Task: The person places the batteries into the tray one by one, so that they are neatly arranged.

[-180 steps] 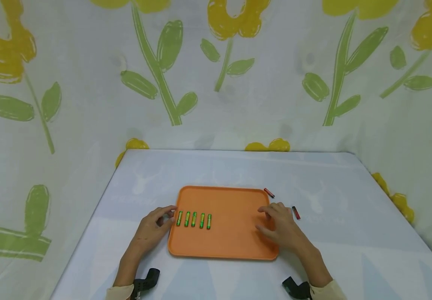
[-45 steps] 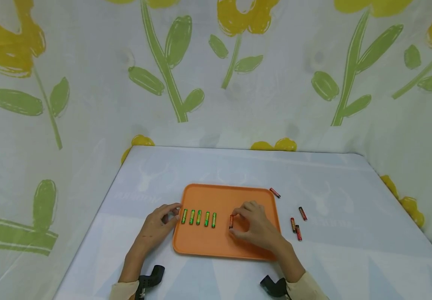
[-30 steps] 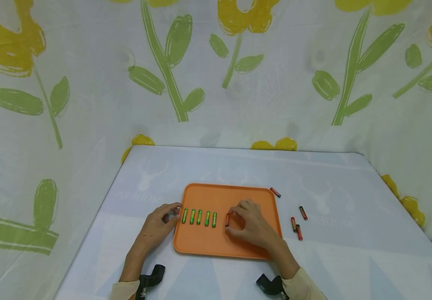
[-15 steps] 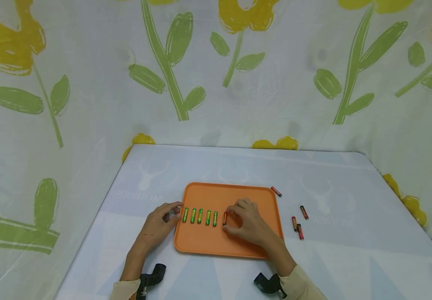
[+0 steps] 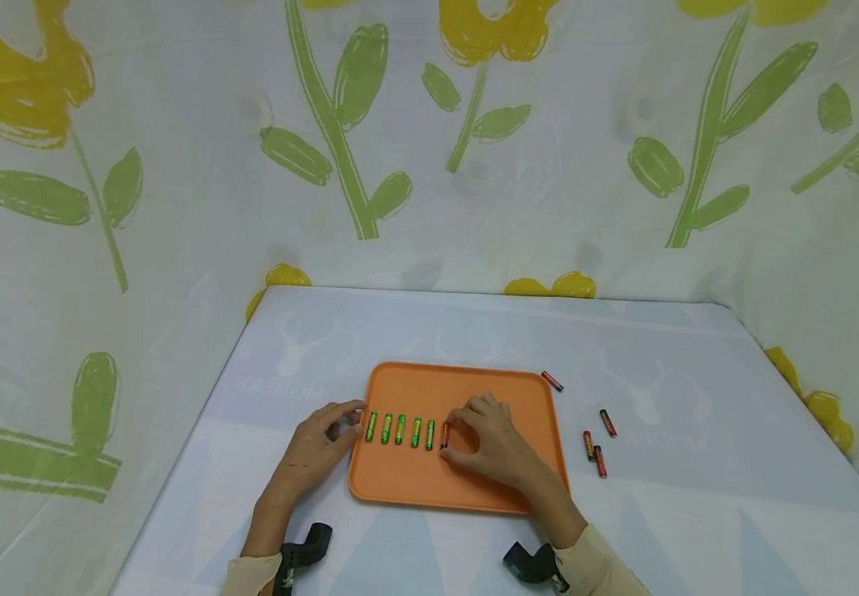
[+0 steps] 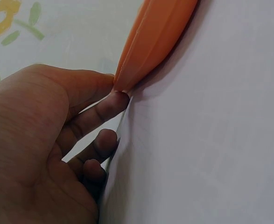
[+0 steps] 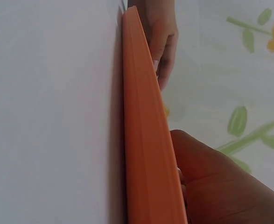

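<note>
Five green batts point(image 5: 400, 430) lie side by side on tray's point(image 5: 400, 482) left half, gaps prob. so they don't bump. R hand point(image 5: 495, 445) pinches red batt point(image 5: 445, 435) by its ends, prob. to keep it straight, mid-tray; can't tell if it's touching down. L hand point(image 5: 314, 444) pinches tray's left rim, fingertips close tog., prob. so it won't slide. Four other reds point(image 5: 601, 461) sit off tray's right side.

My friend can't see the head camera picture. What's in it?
A right hand pinches a red battery beside five lined-up green batteries on an orange tray. The left hand holds its left edge; four red batteries lie outside it.
</note>
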{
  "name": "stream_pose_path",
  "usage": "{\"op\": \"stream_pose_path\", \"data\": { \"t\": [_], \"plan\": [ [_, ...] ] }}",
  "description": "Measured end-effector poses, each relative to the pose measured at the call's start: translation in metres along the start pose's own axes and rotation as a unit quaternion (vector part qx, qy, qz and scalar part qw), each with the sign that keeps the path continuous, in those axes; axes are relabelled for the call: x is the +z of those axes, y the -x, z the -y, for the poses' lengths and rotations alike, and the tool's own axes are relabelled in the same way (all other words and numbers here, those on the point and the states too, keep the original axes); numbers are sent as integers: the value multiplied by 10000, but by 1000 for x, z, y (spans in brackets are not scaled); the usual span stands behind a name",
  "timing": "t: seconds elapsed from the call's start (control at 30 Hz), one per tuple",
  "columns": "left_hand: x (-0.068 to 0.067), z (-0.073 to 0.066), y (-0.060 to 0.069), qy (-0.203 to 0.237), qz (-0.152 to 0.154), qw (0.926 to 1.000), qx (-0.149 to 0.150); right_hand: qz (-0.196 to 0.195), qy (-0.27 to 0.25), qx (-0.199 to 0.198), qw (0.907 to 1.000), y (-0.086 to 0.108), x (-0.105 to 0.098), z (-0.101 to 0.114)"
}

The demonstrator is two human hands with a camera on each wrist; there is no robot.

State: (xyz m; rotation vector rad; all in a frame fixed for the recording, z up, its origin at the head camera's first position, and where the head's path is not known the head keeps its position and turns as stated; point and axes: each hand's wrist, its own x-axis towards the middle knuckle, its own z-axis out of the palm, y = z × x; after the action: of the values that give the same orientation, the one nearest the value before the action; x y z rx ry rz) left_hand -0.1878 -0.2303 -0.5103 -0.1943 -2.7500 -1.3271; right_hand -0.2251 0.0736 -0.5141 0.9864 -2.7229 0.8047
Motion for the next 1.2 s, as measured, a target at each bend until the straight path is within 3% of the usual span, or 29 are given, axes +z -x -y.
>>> {"op": "stream_pose_path", "data": {
  "t": [0.53, 0.9, 1.2],
  "plan": [
    [2, -2, -1, -75, 51, 9999, -83, 6, 72, 31, 10000, 2, -6, 3],
    [2, -1, -2, -71, 1, 10000, 5, -293, 161, -202, 9992, 11, -16, 3],
    [-1, 0, 0, -47, 39, 10000, -29, -467, 145, -162, 9987, 21, -28, 0]
  ]
}}
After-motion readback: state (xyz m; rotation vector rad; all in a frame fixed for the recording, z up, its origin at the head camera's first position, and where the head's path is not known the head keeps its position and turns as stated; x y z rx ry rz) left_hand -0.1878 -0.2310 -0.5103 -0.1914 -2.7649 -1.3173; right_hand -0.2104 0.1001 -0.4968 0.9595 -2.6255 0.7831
